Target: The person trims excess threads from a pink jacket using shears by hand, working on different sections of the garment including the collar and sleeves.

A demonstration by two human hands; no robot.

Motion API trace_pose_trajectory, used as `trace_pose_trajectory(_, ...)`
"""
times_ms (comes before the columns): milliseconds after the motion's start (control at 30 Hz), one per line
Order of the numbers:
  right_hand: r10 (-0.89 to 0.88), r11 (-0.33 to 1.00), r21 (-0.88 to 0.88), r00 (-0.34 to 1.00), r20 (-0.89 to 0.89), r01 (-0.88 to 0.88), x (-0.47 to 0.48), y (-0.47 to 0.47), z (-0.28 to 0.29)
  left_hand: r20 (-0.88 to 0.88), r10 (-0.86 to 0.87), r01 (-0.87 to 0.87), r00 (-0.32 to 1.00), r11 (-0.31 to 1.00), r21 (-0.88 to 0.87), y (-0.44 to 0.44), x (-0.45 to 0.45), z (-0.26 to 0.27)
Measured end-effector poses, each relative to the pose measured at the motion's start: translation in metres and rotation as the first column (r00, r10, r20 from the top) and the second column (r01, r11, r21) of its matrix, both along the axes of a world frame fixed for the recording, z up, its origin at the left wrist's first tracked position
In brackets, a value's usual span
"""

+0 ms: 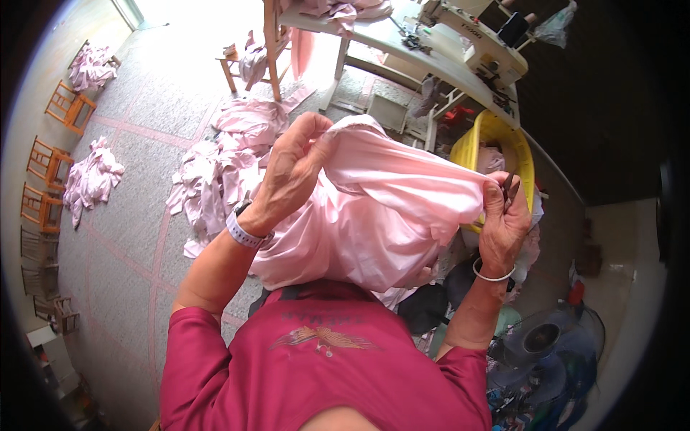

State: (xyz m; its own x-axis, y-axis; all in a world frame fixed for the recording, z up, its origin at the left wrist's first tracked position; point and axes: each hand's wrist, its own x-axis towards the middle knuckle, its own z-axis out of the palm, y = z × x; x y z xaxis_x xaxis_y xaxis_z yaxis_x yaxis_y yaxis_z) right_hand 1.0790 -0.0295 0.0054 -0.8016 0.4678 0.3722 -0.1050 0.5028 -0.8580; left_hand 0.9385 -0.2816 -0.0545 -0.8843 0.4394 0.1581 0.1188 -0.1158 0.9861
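A pink cloth garment (388, 199) is stretched between my two hands and drapes over my lap. My left hand (296, 167) pinches its upper edge between thumb and fingers, at a hemmed band. At the other end, my right hand (504, 215) grips the cloth between thumb and forefinger. Dark thread snips (509, 188) are tucked in that same hand, their tips pointing up. What part of the garment this is, I cannot tell.
Heaps of pink garments (215, 178) lie on the floor to the left. Ahead right stands a sewing machine (469, 37) on its table (377, 40), with a yellow plastic basket (474, 140) beside it. A floor fan (544, 345) is at the right; wooden chairs (46, 161) line the wall.
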Motion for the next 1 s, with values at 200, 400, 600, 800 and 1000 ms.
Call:
trace_pose_trajectory(200, 0.139, 0.98, -0.161, 0.977, 0.159, -0.113, -0.001, 0.016, 0.014, -0.103, 0.085, -0.093, 0.991, 0.993, -0.074, 0.033, -0.034, -0.001)
trace_pose_trajectory(400, 0.214, 0.943, -0.309, 0.938, 0.272, -0.126, 0.002, 0.017, 0.007, -0.335, 0.061, -0.152, 0.94, 0.956, -0.251, 0.049, -0.061, -0.005)
trace_pose_trajectory(600, 0.221, 0.951, -0.28, 0.926, 0.306, -0.134, 0.0, 0.028, -0.009, -0.362, -0.01, -0.12, 0.932, 0.934, -0.337, 0.058, -0.079, -0.001)
trace_pose_trajectory(800, 0.323, 0.926, -0.305, 0.883, 0.34, -0.221, 0.0, 0.039, -0.017, -0.315, 0.045, -0.118, 0.948, 0.969, -0.215, 0.067, -0.098, 0.028)
trace_pose_trajectory(1000, 0.104, 0.991, -0.094, 0.984, 0.143, -0.091, -0.016, 0.065, -0.041, -0.426, 0.147, -0.212, 0.893, 0.971, -0.11, 0.066, -0.098, 0.101)
